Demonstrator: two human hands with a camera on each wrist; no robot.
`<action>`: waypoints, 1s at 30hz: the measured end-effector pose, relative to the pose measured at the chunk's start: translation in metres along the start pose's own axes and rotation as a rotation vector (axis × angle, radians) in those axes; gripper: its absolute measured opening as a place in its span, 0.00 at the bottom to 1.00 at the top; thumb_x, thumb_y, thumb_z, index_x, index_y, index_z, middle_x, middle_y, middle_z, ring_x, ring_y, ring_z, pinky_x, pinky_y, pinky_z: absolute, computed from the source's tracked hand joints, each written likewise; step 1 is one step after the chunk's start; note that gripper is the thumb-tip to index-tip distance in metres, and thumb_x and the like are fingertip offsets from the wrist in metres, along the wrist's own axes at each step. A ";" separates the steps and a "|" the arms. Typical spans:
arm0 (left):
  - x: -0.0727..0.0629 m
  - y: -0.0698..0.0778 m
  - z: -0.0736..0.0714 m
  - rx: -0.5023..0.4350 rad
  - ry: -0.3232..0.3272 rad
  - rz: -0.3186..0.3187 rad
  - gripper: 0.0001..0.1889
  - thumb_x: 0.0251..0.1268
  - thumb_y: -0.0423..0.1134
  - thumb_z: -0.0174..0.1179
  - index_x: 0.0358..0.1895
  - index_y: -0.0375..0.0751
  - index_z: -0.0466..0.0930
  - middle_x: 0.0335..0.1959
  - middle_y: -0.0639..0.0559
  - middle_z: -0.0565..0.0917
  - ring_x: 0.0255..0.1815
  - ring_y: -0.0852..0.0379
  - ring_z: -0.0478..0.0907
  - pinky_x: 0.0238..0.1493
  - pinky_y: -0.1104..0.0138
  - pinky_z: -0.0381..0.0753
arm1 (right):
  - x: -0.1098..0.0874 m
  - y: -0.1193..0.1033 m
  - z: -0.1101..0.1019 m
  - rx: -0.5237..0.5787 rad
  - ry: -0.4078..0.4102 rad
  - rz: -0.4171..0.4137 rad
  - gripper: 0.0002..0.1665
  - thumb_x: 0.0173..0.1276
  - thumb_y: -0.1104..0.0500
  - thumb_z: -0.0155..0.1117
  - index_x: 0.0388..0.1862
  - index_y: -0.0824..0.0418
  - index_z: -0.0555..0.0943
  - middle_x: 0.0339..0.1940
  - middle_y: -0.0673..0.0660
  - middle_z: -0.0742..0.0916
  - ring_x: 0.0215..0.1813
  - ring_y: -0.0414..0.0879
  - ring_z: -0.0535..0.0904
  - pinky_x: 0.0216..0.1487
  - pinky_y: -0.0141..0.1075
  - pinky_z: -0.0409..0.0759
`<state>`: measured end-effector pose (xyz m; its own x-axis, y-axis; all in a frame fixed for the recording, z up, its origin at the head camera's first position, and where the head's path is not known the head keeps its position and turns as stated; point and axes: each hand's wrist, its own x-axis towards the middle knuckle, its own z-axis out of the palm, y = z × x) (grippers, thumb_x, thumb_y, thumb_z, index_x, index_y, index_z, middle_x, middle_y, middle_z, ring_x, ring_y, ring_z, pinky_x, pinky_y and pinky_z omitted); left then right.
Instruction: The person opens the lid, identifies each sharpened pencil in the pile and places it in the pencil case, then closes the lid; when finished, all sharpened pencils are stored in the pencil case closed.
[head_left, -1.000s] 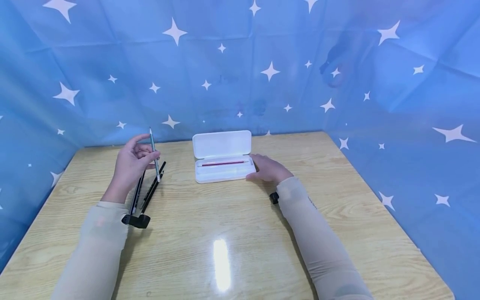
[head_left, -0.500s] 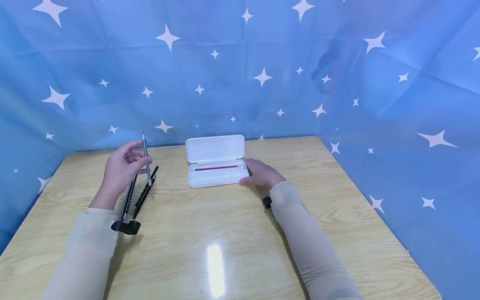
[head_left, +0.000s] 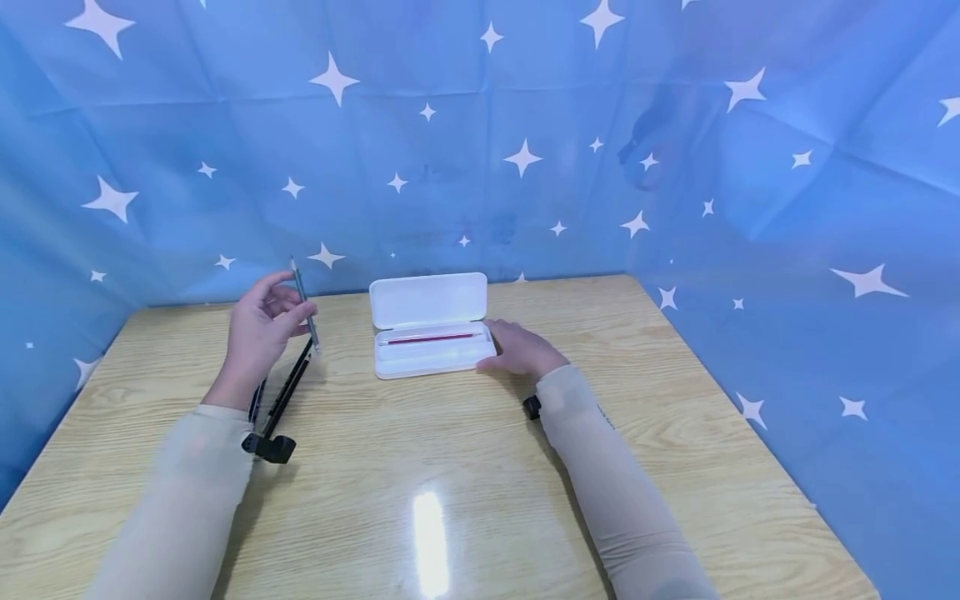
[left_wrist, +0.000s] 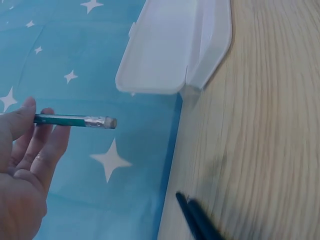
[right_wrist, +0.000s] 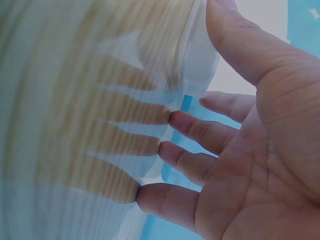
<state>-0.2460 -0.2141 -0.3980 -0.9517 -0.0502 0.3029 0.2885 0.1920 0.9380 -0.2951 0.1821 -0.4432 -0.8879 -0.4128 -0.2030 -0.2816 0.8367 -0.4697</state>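
My left hand pinches a green pencil between thumb and fingers, raised above the table at the left. In the left wrist view the green pencil shows a silver ferrule and an eraser at its end. A white pencil case lies with its lid up near the table's back edge, a red pencil lengthwise inside. Around the case's right end my right hand holds on, thumb at the front corner. In the right wrist view the other fingertips of that hand rest on the glossy tabletop.
Several black pencils lie under and beside my left wrist, partly hidden by it. The wooden table reaches back to a blue cloth with white stars, which also hangs along both sides.
My left hand has risen slightly and shifted right toward the case, carrying the green pencil. The right hand stays at the case's end. The head view has shifted a little.
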 end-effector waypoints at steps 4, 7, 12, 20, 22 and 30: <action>0.009 -0.001 0.017 -0.010 -0.002 0.024 0.30 0.69 0.32 0.65 0.72 0.42 0.68 0.44 0.51 0.76 0.42 0.63 0.82 0.40 0.67 0.86 | 0.000 0.000 -0.001 0.005 0.006 -0.003 0.48 0.69 0.43 0.70 0.81 0.53 0.60 0.76 0.57 0.70 0.76 0.55 0.64 0.73 0.51 0.64; 0.014 -0.003 0.029 0.016 -0.025 0.059 0.29 0.69 0.29 0.65 0.71 0.38 0.68 0.43 0.50 0.75 0.42 0.64 0.82 0.40 0.67 0.86 | 0.000 0.000 0.001 0.008 -0.005 -0.005 0.49 0.69 0.44 0.70 0.81 0.55 0.59 0.76 0.59 0.70 0.75 0.56 0.64 0.73 0.52 0.64; 0.020 -0.007 0.046 0.043 -0.063 0.106 0.27 0.69 0.28 0.64 0.69 0.34 0.69 0.44 0.46 0.75 0.43 0.64 0.80 0.41 0.68 0.86 | -0.002 0.000 0.003 -0.006 -0.006 0.016 0.50 0.68 0.42 0.70 0.82 0.54 0.59 0.76 0.59 0.70 0.76 0.55 0.64 0.73 0.51 0.64; 0.033 -0.012 0.073 0.088 -0.117 0.096 0.25 0.70 0.30 0.64 0.67 0.35 0.69 0.46 0.42 0.75 0.47 0.55 0.81 0.43 0.68 0.86 | -0.002 0.002 0.000 -0.014 0.002 0.017 0.50 0.69 0.42 0.70 0.82 0.54 0.58 0.77 0.59 0.70 0.76 0.56 0.64 0.73 0.51 0.65; 0.036 -0.015 0.078 0.124 -0.138 0.113 0.24 0.70 0.30 0.64 0.66 0.35 0.69 0.46 0.41 0.75 0.47 0.50 0.82 0.41 0.70 0.85 | -0.002 0.002 0.000 -0.014 -0.001 0.020 0.51 0.69 0.42 0.69 0.82 0.55 0.57 0.77 0.60 0.68 0.77 0.56 0.63 0.73 0.52 0.64; 0.041 -0.024 0.095 0.267 -0.219 0.128 0.23 0.69 0.29 0.65 0.64 0.36 0.71 0.46 0.41 0.77 0.48 0.43 0.82 0.42 0.63 0.82 | -0.003 -0.001 -0.002 0.013 -0.007 0.017 0.51 0.69 0.43 0.70 0.83 0.55 0.56 0.78 0.59 0.67 0.78 0.56 0.61 0.73 0.52 0.64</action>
<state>-0.3016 -0.1274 -0.4246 -0.9180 0.1967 0.3444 0.3965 0.4336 0.8092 -0.2925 0.1837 -0.4406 -0.8900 -0.4008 -0.2172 -0.2613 0.8389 -0.4774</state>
